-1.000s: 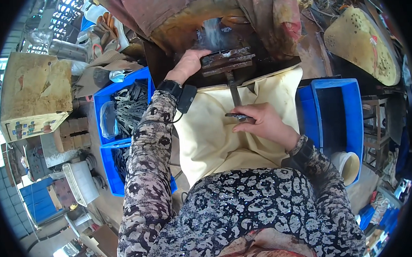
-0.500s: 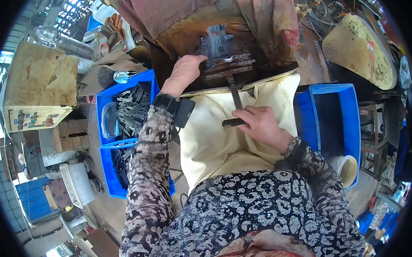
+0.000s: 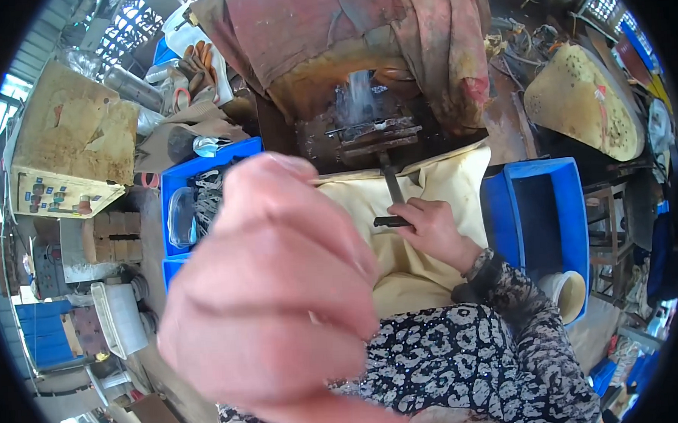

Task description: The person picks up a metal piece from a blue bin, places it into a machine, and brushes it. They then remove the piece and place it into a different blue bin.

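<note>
Holding one short dark bar (image 3: 389,221) near one straight grey metal rod (image 3: 390,179) in my right hand (image 3: 435,231), I cannot tell whether my curled left hand (image 3: 270,290) holds anything.

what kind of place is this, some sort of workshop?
Probably a small metalworking shop: a grimy metal fixture stands by what looks like splashing water, a blue bin holds many dark flat pieces, and a stained box carries what look like control knobs.

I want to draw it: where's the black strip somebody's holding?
In the head view, just right of centre, the black strip juts leftward from the right hand, over the cream cloth.
</note>
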The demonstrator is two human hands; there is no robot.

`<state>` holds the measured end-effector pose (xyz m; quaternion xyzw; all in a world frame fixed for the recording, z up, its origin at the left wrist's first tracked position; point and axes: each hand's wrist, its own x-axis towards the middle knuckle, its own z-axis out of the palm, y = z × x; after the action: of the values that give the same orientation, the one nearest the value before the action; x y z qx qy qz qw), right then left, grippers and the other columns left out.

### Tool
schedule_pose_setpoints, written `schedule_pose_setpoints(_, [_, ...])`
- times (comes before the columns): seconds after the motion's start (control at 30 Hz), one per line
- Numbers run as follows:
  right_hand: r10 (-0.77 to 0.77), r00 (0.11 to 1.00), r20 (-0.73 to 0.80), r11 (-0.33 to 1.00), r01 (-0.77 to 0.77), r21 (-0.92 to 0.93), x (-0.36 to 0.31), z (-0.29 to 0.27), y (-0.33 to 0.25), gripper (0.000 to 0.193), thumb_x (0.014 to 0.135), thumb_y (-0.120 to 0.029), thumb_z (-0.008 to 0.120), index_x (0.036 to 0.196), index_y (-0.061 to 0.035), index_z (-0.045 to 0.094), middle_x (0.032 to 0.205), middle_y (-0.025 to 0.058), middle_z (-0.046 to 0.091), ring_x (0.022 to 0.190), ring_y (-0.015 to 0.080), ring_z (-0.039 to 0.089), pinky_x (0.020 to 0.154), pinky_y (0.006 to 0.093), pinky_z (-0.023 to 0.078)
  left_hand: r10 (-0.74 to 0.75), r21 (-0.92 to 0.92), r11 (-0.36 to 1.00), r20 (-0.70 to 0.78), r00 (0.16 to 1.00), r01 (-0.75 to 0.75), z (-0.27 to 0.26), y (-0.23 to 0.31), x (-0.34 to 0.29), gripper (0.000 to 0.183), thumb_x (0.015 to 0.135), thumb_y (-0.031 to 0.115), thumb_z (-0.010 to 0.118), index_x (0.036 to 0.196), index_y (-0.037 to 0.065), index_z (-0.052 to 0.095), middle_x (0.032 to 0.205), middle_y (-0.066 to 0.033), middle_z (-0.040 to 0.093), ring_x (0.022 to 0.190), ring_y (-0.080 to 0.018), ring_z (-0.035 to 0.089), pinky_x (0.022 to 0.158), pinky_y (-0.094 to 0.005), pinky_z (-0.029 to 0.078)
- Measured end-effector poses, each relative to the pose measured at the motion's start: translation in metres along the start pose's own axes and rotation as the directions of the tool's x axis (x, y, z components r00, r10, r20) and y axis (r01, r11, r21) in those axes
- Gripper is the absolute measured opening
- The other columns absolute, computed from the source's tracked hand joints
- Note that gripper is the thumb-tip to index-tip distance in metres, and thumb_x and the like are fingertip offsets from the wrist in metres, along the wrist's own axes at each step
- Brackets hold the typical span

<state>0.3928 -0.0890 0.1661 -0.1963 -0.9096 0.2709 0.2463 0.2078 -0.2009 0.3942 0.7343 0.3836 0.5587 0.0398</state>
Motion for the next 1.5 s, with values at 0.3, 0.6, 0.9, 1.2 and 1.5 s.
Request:
schedule_pose_setpoints(0.3, [0.021,0.999,-0.032,0.999,-0.022,-0.024,-0.002,0.001,0.004,0.028,0.071,-0.011,0.071,0.097,-0.0116,0.065,0.074,0.0048,0.06,0.063,0.0269,0.061,0.056,0.0372,0.05,-0.154,-0.098,0.983,0.049,0.987,0.158,0.01,0.031,0.013,0.026,0.085,0.028,0.067,0.061,0.02,0.057,0.065,0.0106,0.056,0.069,-0.0083,0.053,0.089,-0.0381,0.034])
schedule_pose_setpoints(0.6, [-0.012,1.0,-0.023,0.999,0.014,0.048,0.006,0.0,-0.008,0.026,0.071,-0.011,0.071,0.097,-0.0113,0.065,0.072,0.0061,0.059,0.062,0.0269,0.061,0.052,0.0371,0.048,0.095,-0.086,0.991,-0.1,0.99,-0.104,0.011,0.013,0.008,0.026,0.085,0.029,0.067,0.063,0.02,0.057,0.066,0.01,0.056,0.069,-0.0084,0.053,0.083,-0.0369,0.039])
schedule_pose_setpoints(0.9, [0.039,0.982,-0.185,0.998,-0.028,0.061,0.048,-0.009,-0.006,0.02,0.079,-0.01,0.071,0.098,-0.0026,0.066,0.086,0.0146,0.066,0.074,0.0279,0.066,0.062,0.0331,0.051,-0.582,-0.075,0.778,-0.459,0.671,0.624,-0.001,-0.099,-0.062,0.044,0.082,0.018,0.076,0.054,0.003,0.046,0.057,0.0039,0.045,0.055,-0.0025,0.034,0.048,-0.0235,0.027])
schedule_pose_setpoints(1.2, [0.02,0.904,-0.426,0.975,-0.111,-0.19,0.202,-0.034,0.027,0.028,0.086,-0.034,0.065,0.098,-0.0084,0.067,0.083,0.0166,0.067,0.078,0.0348,0.065,0.068,0.0373,0.05,-0.752,0.05,0.332,-0.589,0.297,0.942,-0.038,-0.147,-0.185,0.046,0.084,0.037,0.072,0.059,0.001,0.062,0.053,-0.0014,0.055,0.052,-0.0063,0.045,0.051,-0.026,0.037])
schedule_pose_setpoints(1.5, [0.121,0.965,-0.234,0.971,-0.164,-0.174,0.304,-0.048,0.099,0.04,0.086,-0.047,0.06,0.105,-0.0128,0.068,0.084,0.01,0.067,0.083,0.0235,0.065,0.076,0.033,0.046,-0.71,0.228,-0.097,-0.698,0.093,0.969,-0.085,-0.147,-0.299,0.039,0.081,0.043,0.068,0.07,0.006,0.071,0.064,-0.0111,0.066,0.065,-0.0265,0.066,0.063,-0.0383,0.05])
